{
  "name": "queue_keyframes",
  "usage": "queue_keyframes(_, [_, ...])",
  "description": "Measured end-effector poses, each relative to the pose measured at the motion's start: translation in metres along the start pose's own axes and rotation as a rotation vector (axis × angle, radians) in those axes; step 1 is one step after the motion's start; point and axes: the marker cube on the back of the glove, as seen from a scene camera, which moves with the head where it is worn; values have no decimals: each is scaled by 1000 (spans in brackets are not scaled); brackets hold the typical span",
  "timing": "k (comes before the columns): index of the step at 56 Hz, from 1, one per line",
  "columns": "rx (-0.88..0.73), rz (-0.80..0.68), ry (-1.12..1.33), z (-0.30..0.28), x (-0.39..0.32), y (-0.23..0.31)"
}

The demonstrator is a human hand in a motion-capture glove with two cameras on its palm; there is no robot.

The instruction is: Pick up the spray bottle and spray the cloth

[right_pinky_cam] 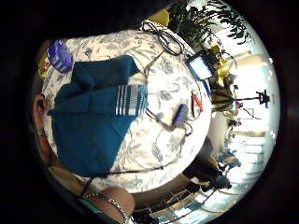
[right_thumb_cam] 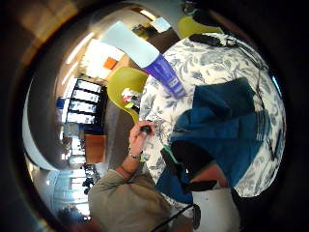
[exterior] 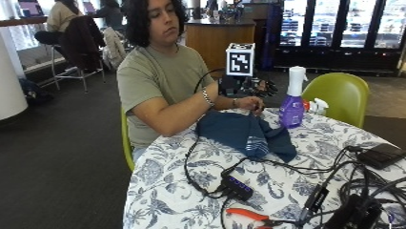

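Outside view: purple spray bottle (exterior: 293, 98) upright, just beyond teal cloth (exterior: 244, 133); gloved right hand (exterior: 244, 87) raised above cloth, nearer than the bare one; fingers indiscernible.

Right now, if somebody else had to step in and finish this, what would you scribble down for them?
Right hand: raised above the table, holding nothing; whether its fingers are open, I cannot tell.
Bare hand: at the table edge by the cloth, pinching a small dark thing.
Cloth: blue, crumpled on the table before the person.
Bottle: purple, white sprayer, upright just beyond the cloth, untouched.
Done: nothing yet.
Left: grasp bottle, lift, spray cloth.
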Motion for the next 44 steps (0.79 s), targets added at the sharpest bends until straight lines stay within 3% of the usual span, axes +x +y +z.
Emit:
queue_keyframes(17, [-34, -14, 35, -17, -17, 32])
queue_keyframes(44, [-22, -64, 37, -23, -22, 39])
